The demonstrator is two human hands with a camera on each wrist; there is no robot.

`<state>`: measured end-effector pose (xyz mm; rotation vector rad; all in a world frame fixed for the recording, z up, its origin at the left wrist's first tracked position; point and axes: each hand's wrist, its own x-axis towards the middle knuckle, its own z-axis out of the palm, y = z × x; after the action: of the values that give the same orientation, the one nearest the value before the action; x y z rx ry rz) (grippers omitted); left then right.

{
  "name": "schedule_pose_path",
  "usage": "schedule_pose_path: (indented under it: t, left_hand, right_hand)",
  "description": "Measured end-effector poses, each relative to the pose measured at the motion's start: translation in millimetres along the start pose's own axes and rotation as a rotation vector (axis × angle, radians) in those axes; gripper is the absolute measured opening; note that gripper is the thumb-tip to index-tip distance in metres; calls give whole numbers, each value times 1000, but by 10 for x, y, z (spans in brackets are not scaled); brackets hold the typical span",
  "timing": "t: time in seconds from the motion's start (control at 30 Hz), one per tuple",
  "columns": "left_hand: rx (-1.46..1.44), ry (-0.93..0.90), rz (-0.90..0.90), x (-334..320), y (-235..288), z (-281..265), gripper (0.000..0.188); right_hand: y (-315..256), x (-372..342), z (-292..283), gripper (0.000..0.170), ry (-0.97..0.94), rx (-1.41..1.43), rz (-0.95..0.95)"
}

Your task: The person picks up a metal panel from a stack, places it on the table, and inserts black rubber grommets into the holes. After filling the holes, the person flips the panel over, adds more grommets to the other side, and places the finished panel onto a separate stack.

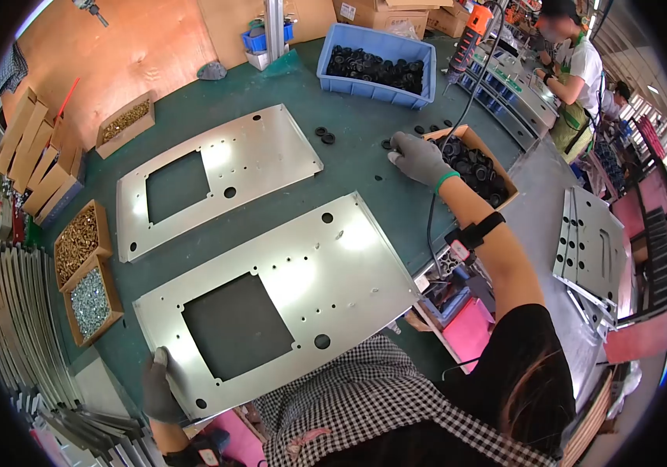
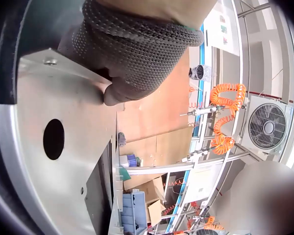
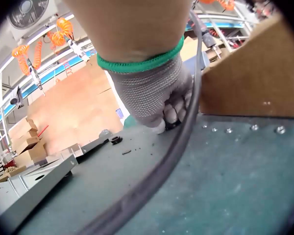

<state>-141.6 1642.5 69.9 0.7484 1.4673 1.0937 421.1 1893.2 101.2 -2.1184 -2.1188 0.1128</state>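
Note:
A silver sheet-metal panel [image 1: 333,272] with a large rectangular cutout and several round holes lies nearest the person. At its near left corner, the gloved left hand [image 1: 160,389] grips the edge, thumb on the top face; the left wrist view shows this glove [image 2: 132,58] over the bent rim. The gloved right hand [image 1: 420,159] is down at the table beside a carton of black round grommets [image 1: 477,167]. Its curled fingers [image 3: 171,112] pinch a black grommet [image 3: 172,125] at the table surface, mostly hidden by the fingers. Several loose grommets [image 1: 325,136] lie nearby.
A second panel [image 1: 263,148] lies farther back. Boxes of brass [image 1: 78,241] and silver [image 1: 90,303] hardware stand left. A blue bin [image 1: 378,86] of black parts is at the back. A black cable [image 3: 152,181] crosses before the right hand. Another person [image 1: 579,78] works at right.

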Motion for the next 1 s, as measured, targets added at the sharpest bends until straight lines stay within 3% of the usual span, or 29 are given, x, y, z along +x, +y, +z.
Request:
schedule_pose_path:
  t: [0.13,0.2,0.27,0.33,0.4,0.53,0.67,0.73,0.8,0.87,0.93,1.0]
  left_hand:
    - [-137,-17,-7,-77,92,243,35]
    - [-113,-21,-8,-87,85,203,39]
    - [-75,-3,6,-80,64,184,40]
    - [-76,16,12,-95,102,230,41]
    - [-116,34,5,-151,170,364,42]
    - [-69,-11,15,-157,185,321,41]
    - [-48,36,35,-109,93,250,33]
    - [19,53,68,-54,-11,95,31]
    - [-10,71,78,-88,0,118,30]
    - [-27,81,89,-93,12,141,30]
    - [-120,73,74,-138,140,297,31]
    - [-152,41,62,-110,104,291,33]
  right_hand:
    - [182,-302,-356,23,378,157,96]
    - [622,-351,-471,20,476,152,174]
    - [964,-431,-530,21,369,42,290]
    - [1208,-512,-336,26,219,-40,271]
    - [1211,-649,-159,29,168,-184,186]
    - [1084,-506,-182,32,-58,-318,310]
    - [1032,-554,-269,27,-28,-264,266]
    - [1161,-557,-263,27,95,-141,297]
    - [1491,-543,-186,28,276,-21,212]
    - [1210,-695,-343,31,353,591,209]
    - [400,-1038,-703,28,219,790,243]
    - [-233,-1350,-641,25,48,977,-20]
